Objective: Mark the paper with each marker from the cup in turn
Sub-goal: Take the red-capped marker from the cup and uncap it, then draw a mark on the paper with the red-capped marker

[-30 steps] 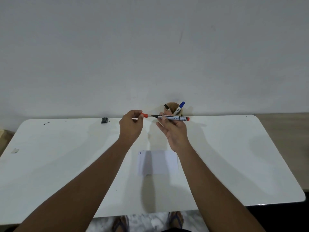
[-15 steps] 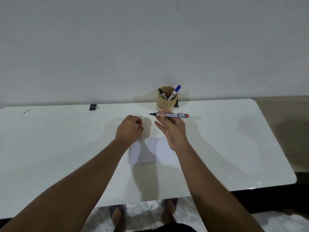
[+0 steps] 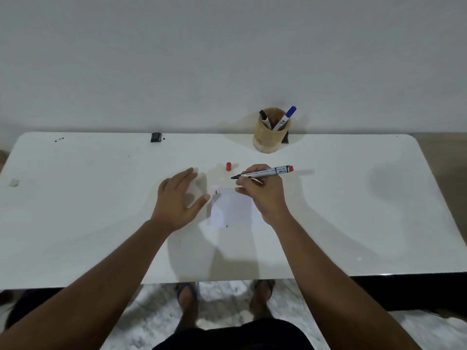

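White and glossy, the table (image 3: 75, 223) has rounded corners and fills most of the view; it stands against a plain pale grey wall (image 3: 227, 59). At the far right a strip of brownish floor (image 3: 444, 140) shows beside the table, and under the near edge there is a mottled grey floor with two feet (image 3: 188, 293) in sandals.

On the far edge of the table, close to the wall, stands a brown cup (image 3: 270, 137). Two markers lean inside it: one with a black cap (image 3: 264, 118) on the left and one with a blue cap (image 3: 286, 117) on the right. A small black object (image 3: 156, 137) lies at the far edge to the left, with some dark specks (image 3: 59, 140) further left. A small pale scrap (image 3: 14, 183) lies near the left edge.

The paper (image 3: 231, 210) lies flat in the middle of the table, and it carries a short dark mark at its upper left corner. A red cap (image 3: 228, 166) stands upright on the table, beyond the paper and apart from it.

The right hand (image 3: 262, 195) grips a marker (image 3: 262, 173) with the fingers closed around its barrel; the dark tip points left, just past the far edge of the paper, and the red end points right. The left hand (image 3: 177, 200) is empty, with fingers spread wide, just left of the paper. I cannot tell if it touches the table.
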